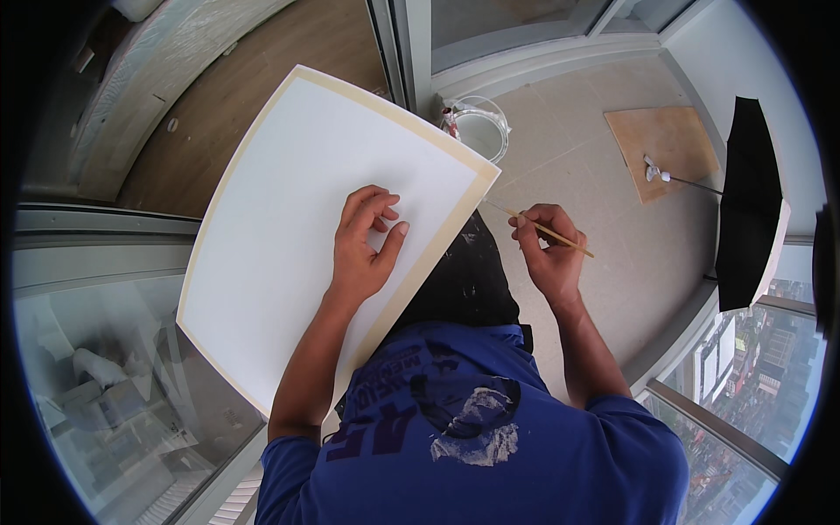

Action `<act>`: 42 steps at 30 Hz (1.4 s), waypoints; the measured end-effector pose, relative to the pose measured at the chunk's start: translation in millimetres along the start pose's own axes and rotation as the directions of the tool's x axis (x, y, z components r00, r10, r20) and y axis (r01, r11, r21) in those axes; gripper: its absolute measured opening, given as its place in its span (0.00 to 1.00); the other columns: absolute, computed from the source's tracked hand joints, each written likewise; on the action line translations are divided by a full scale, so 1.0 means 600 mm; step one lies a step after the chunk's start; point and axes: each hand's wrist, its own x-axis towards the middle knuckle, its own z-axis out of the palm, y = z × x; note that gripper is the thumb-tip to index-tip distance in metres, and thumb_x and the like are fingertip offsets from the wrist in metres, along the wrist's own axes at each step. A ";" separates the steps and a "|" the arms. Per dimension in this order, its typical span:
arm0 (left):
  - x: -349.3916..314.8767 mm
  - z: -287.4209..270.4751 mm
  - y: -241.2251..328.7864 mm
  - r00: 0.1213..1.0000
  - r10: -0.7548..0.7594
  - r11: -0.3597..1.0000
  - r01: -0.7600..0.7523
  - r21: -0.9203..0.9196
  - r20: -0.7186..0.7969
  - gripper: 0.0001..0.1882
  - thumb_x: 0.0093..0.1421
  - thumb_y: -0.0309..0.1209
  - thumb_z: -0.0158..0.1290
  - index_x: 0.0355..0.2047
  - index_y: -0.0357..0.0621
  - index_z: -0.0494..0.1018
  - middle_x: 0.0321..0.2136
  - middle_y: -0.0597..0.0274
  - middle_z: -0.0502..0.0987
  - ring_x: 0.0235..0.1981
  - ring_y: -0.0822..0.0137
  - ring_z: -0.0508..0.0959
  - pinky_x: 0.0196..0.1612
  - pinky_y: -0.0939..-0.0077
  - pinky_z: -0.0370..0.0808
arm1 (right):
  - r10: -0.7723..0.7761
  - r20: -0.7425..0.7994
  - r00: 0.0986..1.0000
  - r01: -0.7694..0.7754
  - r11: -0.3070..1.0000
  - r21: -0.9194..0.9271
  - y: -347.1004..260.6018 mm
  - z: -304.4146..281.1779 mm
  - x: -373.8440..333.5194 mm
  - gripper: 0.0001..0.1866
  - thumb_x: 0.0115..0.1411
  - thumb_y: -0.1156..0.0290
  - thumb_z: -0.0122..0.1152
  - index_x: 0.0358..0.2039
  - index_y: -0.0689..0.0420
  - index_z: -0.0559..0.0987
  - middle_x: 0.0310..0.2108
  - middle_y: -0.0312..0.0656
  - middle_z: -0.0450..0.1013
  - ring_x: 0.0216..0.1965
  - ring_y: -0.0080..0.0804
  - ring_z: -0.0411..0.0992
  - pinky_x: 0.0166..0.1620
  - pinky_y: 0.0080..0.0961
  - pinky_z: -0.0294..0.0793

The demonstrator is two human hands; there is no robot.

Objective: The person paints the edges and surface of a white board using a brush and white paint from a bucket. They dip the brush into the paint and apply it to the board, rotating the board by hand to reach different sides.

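A large white board (262, 219) edged with pale masking tape (429, 133) lies slanted in front of me, over my dark trousers (464, 271). Above its surface is my left hand (366, 241), empty, with the fingers loosely bent and the thumb apart; whether it touches the board I cannot tell. Just off the board's right edge, my right hand (551, 245) pinches a thin paintbrush (569, 241) by its wooden handle. The fine brush tip points left toward the taped edge, near the board's right corner.
Beyond that corner a white bucket (481, 136) stands on the tiled floor (560, 131). A brown flat sheet (652, 127) lies farther right, near a black umbrella-like shade (748, 201). Glass panels (131, 350) are on the left, and a window (744, 376) is at lower right.
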 end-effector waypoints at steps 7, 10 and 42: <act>0.000 0.001 -0.002 1.000 0.012 1.000 -0.012 -0.018 -0.019 0.19 0.64 0.20 0.64 0.56 0.39 0.79 0.57 0.51 0.76 0.42 0.65 0.82 0.42 0.70 0.80 | -0.002 0.079 0.997 0.003 1.000 -0.011 -0.015 0.005 -0.020 0.03 0.68 0.79 0.67 0.40 0.62 0.81 0.35 0.40 0.86 0.38 0.23 0.85 0.41 0.21 0.82; -0.001 0.002 -0.003 1.000 0.007 1.000 -0.007 -0.008 -0.016 0.19 0.64 0.20 0.64 0.56 0.39 0.79 0.57 0.51 0.76 0.42 0.65 0.82 0.42 0.70 0.80 | -0.003 0.089 0.996 0.000 1.000 0.027 -0.016 0.005 -0.023 0.03 0.68 0.79 0.67 0.39 0.62 0.81 0.35 0.40 0.86 0.38 0.23 0.85 0.40 0.21 0.82; -0.001 0.002 -0.002 1.000 0.001 1.000 -0.001 -0.007 -0.019 0.20 0.63 0.19 0.64 0.55 0.39 0.79 0.57 0.51 0.76 0.42 0.65 0.82 0.42 0.71 0.80 | 0.018 0.120 0.993 -0.026 0.997 0.069 -0.014 0.005 -0.022 0.03 0.69 0.78 0.66 0.40 0.63 0.81 0.35 0.42 0.86 0.38 0.25 0.85 0.42 0.23 0.84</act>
